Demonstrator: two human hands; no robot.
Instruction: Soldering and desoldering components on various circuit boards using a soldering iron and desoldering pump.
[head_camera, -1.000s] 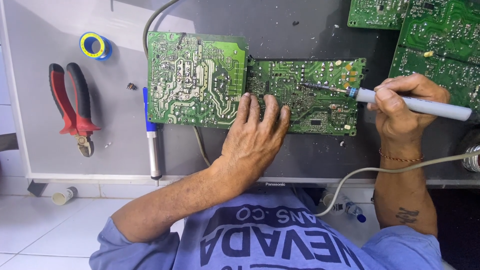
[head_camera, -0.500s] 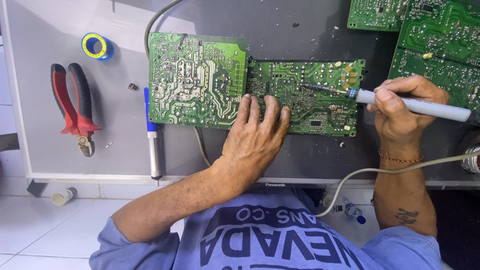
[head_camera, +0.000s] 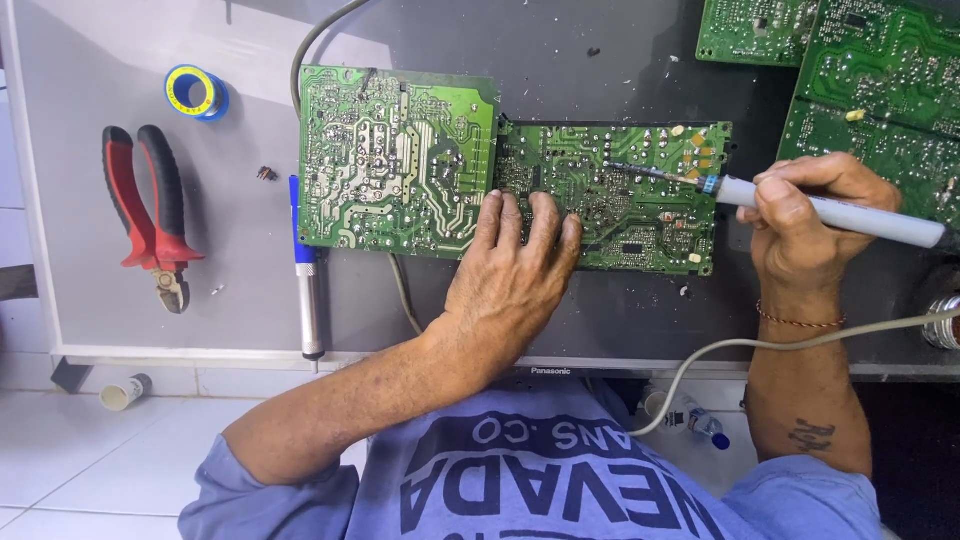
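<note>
Left hand (head_camera: 515, 275) flat, fingers spread, pressing green circuit board (head_camera: 610, 195) on counter (head_camera: 620, 310). Right hand (head_camera: 800, 225) grips soldering iron (head_camera: 830, 210), tip on board's upper right. Red-handled pliers (head_camera: 150, 215), solder spool (head_camera: 195, 92) far left.

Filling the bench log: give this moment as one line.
left hand: flat on circuit board | right hand: holds soldering iron, tip on board | pliers: lying left, untouched
</note>
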